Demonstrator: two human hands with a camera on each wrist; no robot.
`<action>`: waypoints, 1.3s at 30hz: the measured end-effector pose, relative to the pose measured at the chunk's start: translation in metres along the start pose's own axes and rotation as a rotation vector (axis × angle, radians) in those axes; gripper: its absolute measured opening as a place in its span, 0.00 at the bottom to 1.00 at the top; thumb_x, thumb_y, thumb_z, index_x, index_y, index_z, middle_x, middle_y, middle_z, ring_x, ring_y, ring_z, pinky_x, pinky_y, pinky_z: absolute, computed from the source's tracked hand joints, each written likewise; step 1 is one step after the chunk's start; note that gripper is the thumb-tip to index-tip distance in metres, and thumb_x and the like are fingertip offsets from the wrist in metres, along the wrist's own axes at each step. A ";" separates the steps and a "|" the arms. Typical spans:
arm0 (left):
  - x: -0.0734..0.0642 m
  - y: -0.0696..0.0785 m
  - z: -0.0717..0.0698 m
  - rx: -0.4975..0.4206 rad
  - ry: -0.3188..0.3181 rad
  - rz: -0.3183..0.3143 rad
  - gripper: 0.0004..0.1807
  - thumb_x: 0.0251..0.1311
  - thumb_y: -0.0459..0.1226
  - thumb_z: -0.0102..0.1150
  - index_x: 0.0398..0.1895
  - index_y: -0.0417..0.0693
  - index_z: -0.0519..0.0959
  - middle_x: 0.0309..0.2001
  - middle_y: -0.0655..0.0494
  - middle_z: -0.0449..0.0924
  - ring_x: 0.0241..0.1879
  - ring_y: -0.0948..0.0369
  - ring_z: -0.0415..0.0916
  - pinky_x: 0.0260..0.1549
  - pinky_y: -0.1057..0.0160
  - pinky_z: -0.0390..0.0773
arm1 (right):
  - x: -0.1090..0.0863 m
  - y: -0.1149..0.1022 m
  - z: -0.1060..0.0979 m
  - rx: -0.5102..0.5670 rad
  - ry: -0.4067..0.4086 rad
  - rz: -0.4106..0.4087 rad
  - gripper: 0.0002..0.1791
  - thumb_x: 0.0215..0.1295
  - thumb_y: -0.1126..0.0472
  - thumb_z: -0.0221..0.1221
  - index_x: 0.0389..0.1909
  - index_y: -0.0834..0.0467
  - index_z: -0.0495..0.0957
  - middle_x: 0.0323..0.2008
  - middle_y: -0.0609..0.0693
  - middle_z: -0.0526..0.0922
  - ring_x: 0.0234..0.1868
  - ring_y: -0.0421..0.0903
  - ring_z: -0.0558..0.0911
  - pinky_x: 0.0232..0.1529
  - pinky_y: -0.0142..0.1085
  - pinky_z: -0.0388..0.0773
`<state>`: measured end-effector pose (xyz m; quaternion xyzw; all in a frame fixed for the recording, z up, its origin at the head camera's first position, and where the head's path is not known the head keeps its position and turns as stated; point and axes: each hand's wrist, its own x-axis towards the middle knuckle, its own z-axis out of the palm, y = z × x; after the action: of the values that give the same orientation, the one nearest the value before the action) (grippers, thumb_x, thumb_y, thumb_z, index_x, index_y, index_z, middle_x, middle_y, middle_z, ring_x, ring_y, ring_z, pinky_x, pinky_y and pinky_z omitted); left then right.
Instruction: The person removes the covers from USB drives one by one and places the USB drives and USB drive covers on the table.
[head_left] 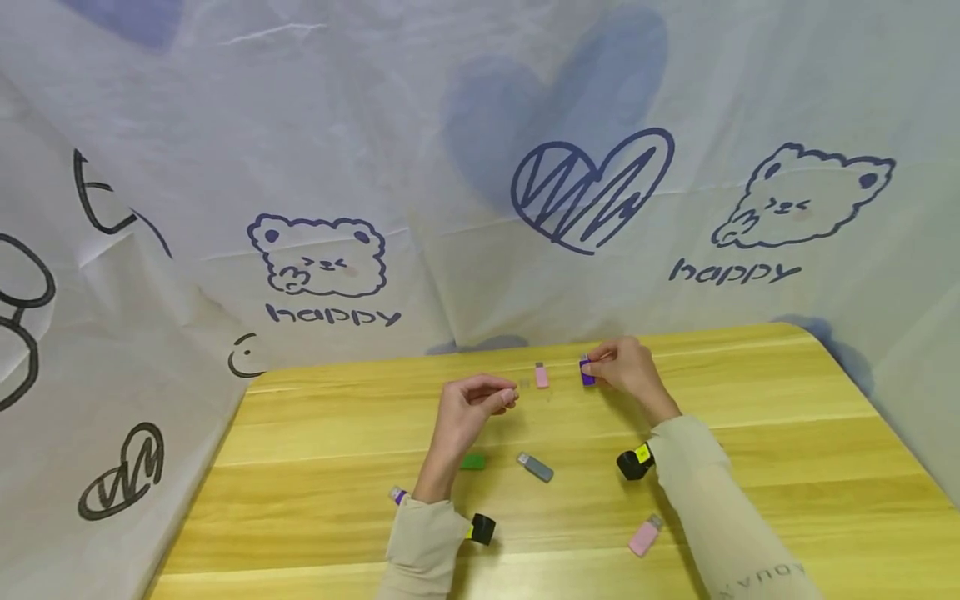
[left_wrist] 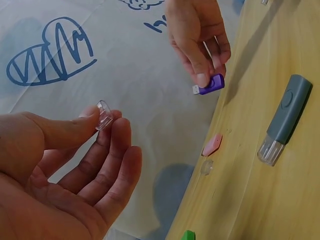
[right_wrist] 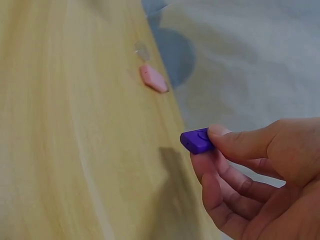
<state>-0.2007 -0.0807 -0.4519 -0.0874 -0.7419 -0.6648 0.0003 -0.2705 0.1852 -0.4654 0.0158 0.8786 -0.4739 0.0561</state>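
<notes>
Two pinches, held apart

Over the yellow wood-grain surface (head_left: 315, 450), my right grip (head_left: 630, 371) and left grip (head_left: 464, 410) each pinch one piece, apart, presumably so neither blocks the other. Purple USB stick (left_wrist: 213, 84): between right thumb and fingertips, held by its casing, I judge to leave the connector (left_wrist: 196, 90) bare. Clear cap (left_wrist: 105, 117): at left thumb and fingertips; being small, it probably allows only a tip hold.

Perhaps makeshift booth — printed cloth (head_left: 330, 125) behind wood-grain table (head_left: 300, 458).
</notes>
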 end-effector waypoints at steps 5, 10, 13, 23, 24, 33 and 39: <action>-0.001 -0.001 0.000 0.018 -0.019 0.000 0.07 0.66 0.28 0.66 0.43 0.30 0.86 0.38 0.40 0.88 0.36 0.54 0.87 0.41 0.54 0.87 | 0.008 0.007 0.006 -0.042 0.021 0.000 0.15 0.64 0.63 0.70 0.44 0.71 0.85 0.36 0.64 0.88 0.30 0.53 0.88 0.28 0.34 0.83; -0.003 -0.001 0.000 0.018 -0.025 -0.006 0.08 0.66 0.28 0.65 0.43 0.29 0.85 0.38 0.40 0.88 0.36 0.53 0.86 0.42 0.54 0.87 | 0.013 0.013 0.012 -0.083 0.069 -0.005 0.14 0.61 0.61 0.72 0.39 0.69 0.87 0.30 0.60 0.89 0.26 0.50 0.88 0.23 0.28 0.76; -0.003 -0.002 0.000 0.013 -0.024 -0.018 0.08 0.66 0.28 0.65 0.44 0.28 0.85 0.38 0.40 0.88 0.37 0.52 0.86 0.43 0.52 0.87 | 0.015 0.013 0.014 -0.116 0.085 -0.003 0.14 0.60 0.60 0.73 0.36 0.68 0.87 0.26 0.56 0.88 0.25 0.48 0.87 0.23 0.30 0.74; -0.004 -0.004 -0.001 0.013 -0.031 -0.020 0.07 0.66 0.27 0.65 0.42 0.30 0.85 0.38 0.39 0.87 0.39 0.43 0.85 0.42 0.52 0.87 | 0.015 0.008 0.016 -0.275 0.091 -0.019 0.11 0.62 0.60 0.72 0.33 0.66 0.86 0.32 0.59 0.88 0.33 0.55 0.83 0.32 0.43 0.79; -0.005 -0.004 -0.001 0.013 -0.033 -0.020 0.07 0.65 0.27 0.65 0.42 0.29 0.85 0.38 0.39 0.87 0.39 0.42 0.85 0.42 0.53 0.87 | 0.015 0.008 0.016 -0.283 0.093 -0.023 0.11 0.62 0.60 0.72 0.33 0.66 0.86 0.34 0.60 0.88 0.35 0.56 0.83 0.34 0.45 0.80; -0.003 -0.006 0.002 0.013 -0.045 -0.015 0.08 0.66 0.28 0.65 0.43 0.29 0.85 0.39 0.38 0.87 0.40 0.41 0.85 0.41 0.55 0.87 | -0.003 0.000 0.000 -0.284 0.083 -0.047 0.12 0.68 0.59 0.66 0.40 0.66 0.85 0.41 0.62 0.87 0.41 0.60 0.83 0.42 0.51 0.81; 0.001 -0.011 0.008 0.035 -0.053 0.015 0.07 0.66 0.28 0.65 0.43 0.30 0.86 0.40 0.38 0.88 0.38 0.45 0.86 0.40 0.54 0.87 | -0.032 0.000 -0.020 -0.231 0.020 -0.089 0.15 0.71 0.59 0.64 0.47 0.68 0.83 0.42 0.63 0.86 0.43 0.59 0.84 0.42 0.51 0.82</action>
<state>-0.2024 -0.0733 -0.4637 -0.1107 -0.7524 -0.6493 -0.0129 -0.2406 0.2025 -0.4509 -0.0251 0.9277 -0.3714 0.0276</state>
